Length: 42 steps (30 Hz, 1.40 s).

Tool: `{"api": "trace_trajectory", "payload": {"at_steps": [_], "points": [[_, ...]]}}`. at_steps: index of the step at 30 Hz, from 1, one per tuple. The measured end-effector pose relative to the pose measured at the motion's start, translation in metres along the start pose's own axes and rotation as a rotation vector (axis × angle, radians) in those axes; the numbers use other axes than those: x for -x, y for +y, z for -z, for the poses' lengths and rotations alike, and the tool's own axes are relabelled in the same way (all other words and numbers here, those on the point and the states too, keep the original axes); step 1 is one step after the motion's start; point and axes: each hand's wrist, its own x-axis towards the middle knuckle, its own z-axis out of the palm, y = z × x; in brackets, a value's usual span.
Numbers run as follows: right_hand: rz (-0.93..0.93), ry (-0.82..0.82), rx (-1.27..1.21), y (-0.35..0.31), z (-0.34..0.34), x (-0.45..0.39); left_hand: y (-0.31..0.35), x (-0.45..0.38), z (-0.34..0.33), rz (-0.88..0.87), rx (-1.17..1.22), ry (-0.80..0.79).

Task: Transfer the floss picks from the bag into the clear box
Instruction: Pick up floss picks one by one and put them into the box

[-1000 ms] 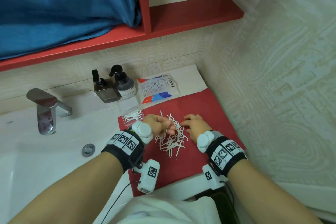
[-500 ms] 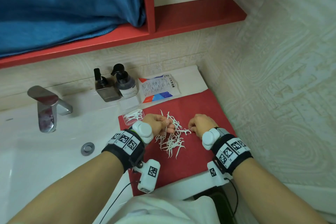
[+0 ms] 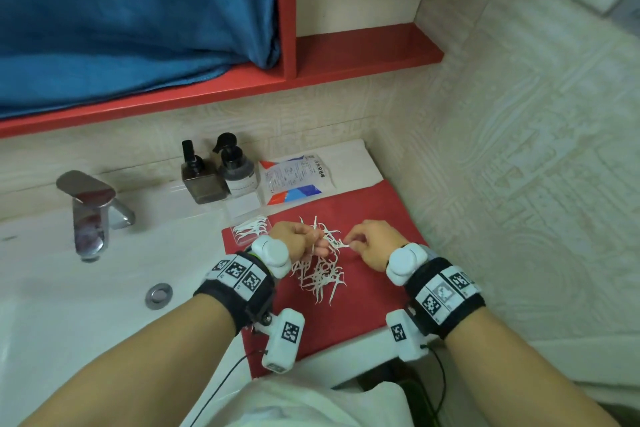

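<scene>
L hand (image 3: 300, 238) grips a few floss picks (image 3: 320, 272); R hand (image 3: 372, 242) just beside it pinches one pick; pile below both.

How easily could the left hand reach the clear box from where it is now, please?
Probably easily: the left hand, gripping a few floss picks, sits just right of the clear box, with nothing visible between them.

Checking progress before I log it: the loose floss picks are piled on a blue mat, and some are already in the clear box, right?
Not quite: the head view shows the loose floss picks piled on a red mat, not blue. Some already lie in the clear box.
</scene>
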Motion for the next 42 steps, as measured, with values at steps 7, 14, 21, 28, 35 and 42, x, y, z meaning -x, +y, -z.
{"api": "trace_trajectory", "payload": {"at_steps": [7, 14, 21, 28, 35, 42], "points": [[0.06, 0.084, -0.186, 0.004, -0.001, 0.008, -0.004, 0.001, -0.006, 0.019, -0.002, 0.08], [0.043, 0.113, -0.456, -0.007, -0.001, 0.007, 0.0, 0.008, -0.008, -0.059, 0.032, 0.058], [0.024, 0.107, -0.597, -0.016, -0.005, 0.004, 0.004, 0.013, -0.006, -0.081, 0.169, -0.02], [-0.033, 0.091, -0.564, -0.017, -0.006, 0.004, 0.009, 0.014, -0.004, -0.067, 0.224, -0.016], [0.048, 0.072, -0.579, -0.019, -0.005, 0.007, 0.01, 0.015, -0.004, -0.08, 0.207, -0.011], [0.079, 0.137, -0.453, -0.016, -0.006, 0.005, 0.006, 0.01, -0.005, -0.128, 0.13, -0.013]]}}
